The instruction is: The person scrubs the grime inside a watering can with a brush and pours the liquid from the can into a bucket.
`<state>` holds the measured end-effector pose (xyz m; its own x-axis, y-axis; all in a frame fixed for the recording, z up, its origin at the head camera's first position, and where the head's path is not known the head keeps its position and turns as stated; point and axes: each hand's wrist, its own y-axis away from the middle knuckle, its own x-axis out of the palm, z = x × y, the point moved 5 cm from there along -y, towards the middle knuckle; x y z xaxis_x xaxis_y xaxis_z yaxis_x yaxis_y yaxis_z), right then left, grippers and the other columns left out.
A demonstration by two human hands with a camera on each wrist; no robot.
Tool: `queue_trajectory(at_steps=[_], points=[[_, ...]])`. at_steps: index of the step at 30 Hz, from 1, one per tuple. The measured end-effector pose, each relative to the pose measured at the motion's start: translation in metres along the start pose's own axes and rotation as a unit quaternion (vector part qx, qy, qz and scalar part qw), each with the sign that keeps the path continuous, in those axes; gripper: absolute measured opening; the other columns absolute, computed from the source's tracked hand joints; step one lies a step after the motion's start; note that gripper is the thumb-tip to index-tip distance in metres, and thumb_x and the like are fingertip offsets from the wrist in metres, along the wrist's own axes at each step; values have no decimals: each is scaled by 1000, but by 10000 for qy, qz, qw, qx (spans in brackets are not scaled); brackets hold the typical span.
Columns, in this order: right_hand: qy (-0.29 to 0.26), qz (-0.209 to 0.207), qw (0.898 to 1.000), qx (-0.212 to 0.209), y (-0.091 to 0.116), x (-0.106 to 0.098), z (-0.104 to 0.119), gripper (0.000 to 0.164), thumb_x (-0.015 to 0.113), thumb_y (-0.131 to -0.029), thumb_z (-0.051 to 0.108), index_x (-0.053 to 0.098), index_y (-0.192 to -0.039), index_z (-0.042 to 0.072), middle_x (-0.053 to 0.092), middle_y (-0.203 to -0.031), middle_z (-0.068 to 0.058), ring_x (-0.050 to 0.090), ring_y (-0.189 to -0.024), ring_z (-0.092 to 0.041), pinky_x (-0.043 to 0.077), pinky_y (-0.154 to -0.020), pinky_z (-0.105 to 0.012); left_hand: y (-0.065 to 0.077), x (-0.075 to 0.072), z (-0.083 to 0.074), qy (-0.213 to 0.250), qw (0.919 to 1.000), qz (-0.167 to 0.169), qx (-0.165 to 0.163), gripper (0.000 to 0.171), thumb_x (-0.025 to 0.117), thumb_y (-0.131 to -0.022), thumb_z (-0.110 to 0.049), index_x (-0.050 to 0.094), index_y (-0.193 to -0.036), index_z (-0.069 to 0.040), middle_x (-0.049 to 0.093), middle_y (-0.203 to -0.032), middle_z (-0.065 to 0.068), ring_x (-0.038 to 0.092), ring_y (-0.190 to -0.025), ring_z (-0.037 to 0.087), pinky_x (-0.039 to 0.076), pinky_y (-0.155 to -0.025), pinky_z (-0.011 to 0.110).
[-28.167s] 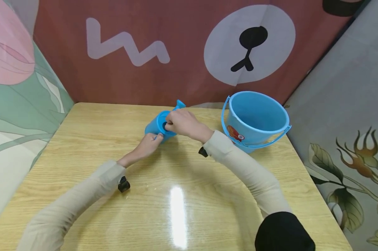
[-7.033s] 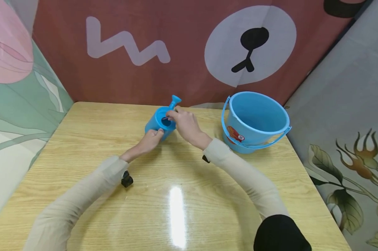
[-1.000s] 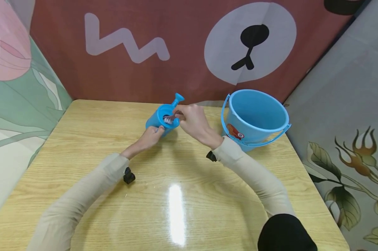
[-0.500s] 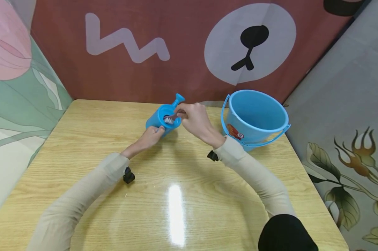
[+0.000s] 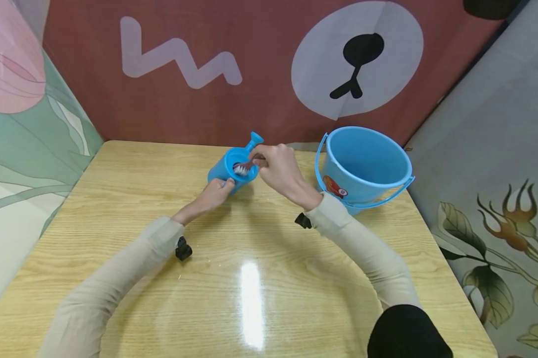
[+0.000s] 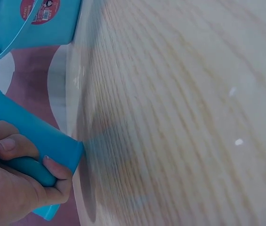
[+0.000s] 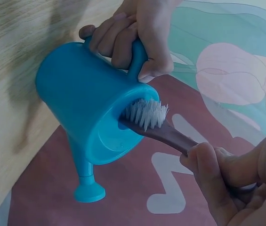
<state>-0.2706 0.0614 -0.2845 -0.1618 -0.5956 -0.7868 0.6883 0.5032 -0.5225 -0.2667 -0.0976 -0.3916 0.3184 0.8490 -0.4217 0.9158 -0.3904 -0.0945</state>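
Observation:
A blue toy watering can [image 7: 81,89] is tilted over the table, with its open top turned toward the right hand. My left hand [image 5: 212,195] grips its handle, fingers wrapped round it in the left wrist view. In my right hand [image 5: 279,169], thumb and fingers pinch the brown handle of a small brush [image 7: 163,134]. Its white bristles [image 7: 146,113] face up at the can's round opening, the tip of the head just inside the rim. The can's spout [image 7: 88,188] with its flared rose points away from the body, toward the wall cloth.
A light blue bucket [image 5: 340,171] with its handle hanging down stands at the back right of the wooden table [image 5: 197,298]. Behind the table hangs a brown cloth [image 5: 184,114] with a bear print. Patterned cloths flank both sides.
Earlier the right hand was right over the can's opening with the bristles hidden. Now it is farther right and the bristles show at the rim. In the last second it has barely shifted.

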Motion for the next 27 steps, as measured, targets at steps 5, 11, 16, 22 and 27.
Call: queue_trajectory(at_steps=[5, 11, 16, 22, 27], points=[[35, 44, 10000, 69, -2, -4, 2, 18, 59, -92, -5, 76, -92, 2, 72, -76, -8, 58, -52, -16, 45, -52, -30, -1, 0, 2, 45, 10000, -22, -5, 49, 34, -104, -15, 34, -55, -15, 29, -50, -7, 24, -41, 3, 26, -47, 25], [109, 86, 9999, 62, -4, -10, 5, 17, 60, -93, -4, 76, -93, 2, 72, -77, -8, 60, -55, -18, 44, -51, -30, 0, -1, 2, 85, 9999, -76, 29, 50, 34, -104, -15, 34, -55, -14, 28, -49, -6, 23, -42, 4, 26, -47, 26], [148, 137, 9997, 154, -3, -12, 6, 16, 61, -93, -2, 76, -94, 2, 73, -80, -8, 64, -60, -20, 50, -57, -31, -1, 0, 2, 64, 10000, -39, 51, 50, 35, -105, -15, 34, -55, -14, 28, -50, -5, 23, -43, 5, 26, -48, 26], [88, 179, 9997, 139, -2, -10, 8, 16, 60, -93, -3, 76, -94, 1, 72, -79, -9, 64, -60, -19, 50, -58, -32, -3, 0, 9, 89, 10000, -20, -35, 50, 34, -105, -15, 34, -55, -13, 28, -50, -4, 24, -42, 5, 27, -47, 25], [124, 148, 9998, 34, -4, -12, 9, 17, 60, -92, -4, 76, -92, 2, 72, -77, -8, 62, -58, -19, 49, -57, -32, -13, 2, 35, 85, 9999, -143, 31, 51, 34, -106, -21, 33, -55, -13, 27, -50, -4, 21, -43, 6, 25, -46, 27]])
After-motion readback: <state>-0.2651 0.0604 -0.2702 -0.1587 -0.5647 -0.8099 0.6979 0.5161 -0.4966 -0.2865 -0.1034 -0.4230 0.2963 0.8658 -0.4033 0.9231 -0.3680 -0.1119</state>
